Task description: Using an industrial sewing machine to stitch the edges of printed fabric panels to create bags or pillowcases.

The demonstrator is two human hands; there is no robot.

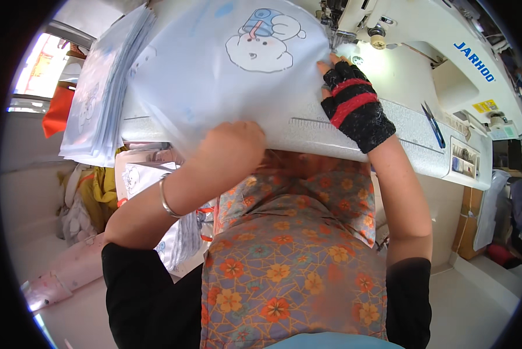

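The left hand (236, 144) clenches the sheet (197, 75) spread ahead of it; the right hand (355, 100), fingers extended, rests at its edge, machine (447, 35) just beyond. Uneven pulling could skew the sheet.

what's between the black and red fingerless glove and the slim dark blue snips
Head view: bare, pale speckled tabletop; a ruler scale runs nearer its front edge.

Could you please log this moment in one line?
left hand: gripping printed sheet; right hand: gloved, at sheet's edge near sewing machine; snips: on table
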